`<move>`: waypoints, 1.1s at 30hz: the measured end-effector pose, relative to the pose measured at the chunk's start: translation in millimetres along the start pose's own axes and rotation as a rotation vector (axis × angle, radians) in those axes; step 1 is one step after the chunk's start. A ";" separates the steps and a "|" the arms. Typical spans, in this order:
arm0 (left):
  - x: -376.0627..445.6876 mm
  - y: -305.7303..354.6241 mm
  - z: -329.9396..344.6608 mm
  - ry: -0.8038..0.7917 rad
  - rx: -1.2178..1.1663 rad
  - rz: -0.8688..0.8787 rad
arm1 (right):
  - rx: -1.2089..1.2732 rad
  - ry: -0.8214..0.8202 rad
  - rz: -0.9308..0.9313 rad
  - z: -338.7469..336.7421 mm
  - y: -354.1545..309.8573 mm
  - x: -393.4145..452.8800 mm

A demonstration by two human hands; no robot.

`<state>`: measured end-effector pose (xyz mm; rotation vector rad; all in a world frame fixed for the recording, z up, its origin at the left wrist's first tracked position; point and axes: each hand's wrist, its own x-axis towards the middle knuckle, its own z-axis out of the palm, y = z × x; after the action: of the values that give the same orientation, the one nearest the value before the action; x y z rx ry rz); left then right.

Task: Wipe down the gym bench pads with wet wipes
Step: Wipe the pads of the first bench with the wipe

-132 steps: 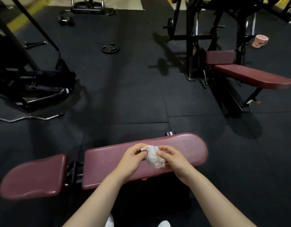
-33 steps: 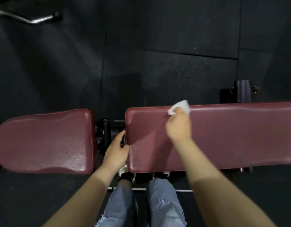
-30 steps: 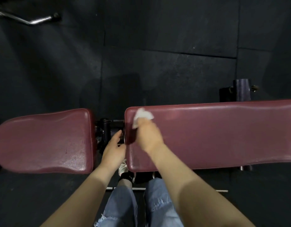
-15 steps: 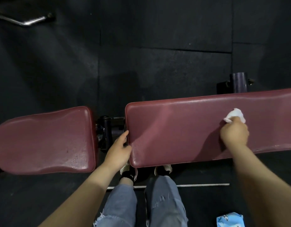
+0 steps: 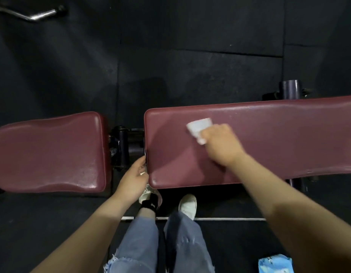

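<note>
Right hand: the right hand (image 5: 223, 145) holds a crumpled white wet wipe (image 5: 199, 129) under curled fingers and presses it onto the long bench pad (image 5: 279, 138), left of the pad's middle and towards its far edge.
Left hand: the left hand (image 5: 134, 179) rests against the near left corner of the long pad, thumb up along the pad's left end; the fingers are hidden below the pad, so I cannot tell whether they grip it.
Long bench pad: maroon, running from centre to the right edge of view; a glossy sheen shows along its far edge.
Seat pad: a shorter maroon seat pad (image 5: 48, 152) lies to the left, apart from the long pad, with the black hinge frame (image 5: 123, 146) in the gap between them.
Person: blue jeans (image 5: 160, 245) and white shoes (image 5: 187, 205) stand just near the long pad.
Wipe packet: a blue packet (image 5: 275, 264) lies on the floor at the near right.
Floor: black rubber mats (image 5: 190, 56); a chrome bar (image 5: 32, 15) lies at the far left.
Bench post: a dark cylindrical post (image 5: 290, 89) stands just beyond the long pad's far edge.
</note>
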<state>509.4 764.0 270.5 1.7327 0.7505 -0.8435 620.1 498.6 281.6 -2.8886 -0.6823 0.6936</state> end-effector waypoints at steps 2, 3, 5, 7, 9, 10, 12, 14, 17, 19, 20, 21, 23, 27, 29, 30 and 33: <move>-4.0 -1.6 7.4 -0.012 -0.002 -0.014 | -0.063 0.082 0.405 -3.0 65.5 -37.7; -3.6 -3.3 10.3 0.002 -0.010 -0.026 | -0.028 0.105 0.620 -1.6 90.6 -58.7; -4.1 -7.0 15.7 0.042 -0.046 -0.035 | 0.141 0.192 0.996 7.2 116.1 -89.6; -4.3 -11.6 20.2 0.088 -0.076 -0.038 | 0.266 0.334 1.173 20.5 103.3 -86.9; -4.0 -17.6 24.8 0.127 -0.122 -0.036 | 0.312 0.434 1.081 28.4 56.3 -56.5; -4.4 -20.7 27.0 0.145 -0.145 -0.041 | 0.335 0.460 0.956 30.4 22.3 -37.5; -5.0 -27.0 30.6 0.188 -0.187 -0.049 | 0.334 0.382 0.530 34.3 -53.6 -6.9; -8.0 -32.1 33.7 0.236 -0.215 -0.040 | 0.219 0.141 -0.011 39.5 -112.9 3.7; -16.3 -38.7 38.0 0.245 -0.210 -0.032 | 0.029 -0.096 -0.470 43.3 -108.0 2.5; -22.2 -41.4 41.6 0.221 -0.210 -0.020 | 0.023 -0.014 -0.386 32.5 -62.8 -6.1; -25.7 -42.0 44.0 0.210 -0.207 -0.014 | -0.003 0.028 -0.253 25.8 -33.9 -13.8; -28.7 -42.3 46.2 0.206 -0.201 -0.006 | -0.042 0.058 -0.073 21.3 0.6 -25.1; -31.7 -43.7 50.3 0.219 -0.198 0.007 | -0.104 0.121 0.330 15.9 74.4 -63.3; -34.6 -42.4 56.0 0.248 -0.229 0.019 | 0.062 0.203 0.957 24.5 132.3 -140.9; -34.7 -44.3 55.1 0.261 -0.293 0.047 | 0.150 0.286 1.020 38.3 101.1 -125.3; -35.1 -46.5 53.5 0.272 -0.332 0.058 | 0.169 0.329 0.973 45.0 73.8 -104.9; -38.1 -53.5 47.2 0.293 -0.348 0.093 | 0.173 0.284 0.534 58.6 -50.5 -35.5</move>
<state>436.1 730.6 263.3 1.5764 0.9419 -0.3703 545.1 527.3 253.4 -2.9223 0.1831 0.3408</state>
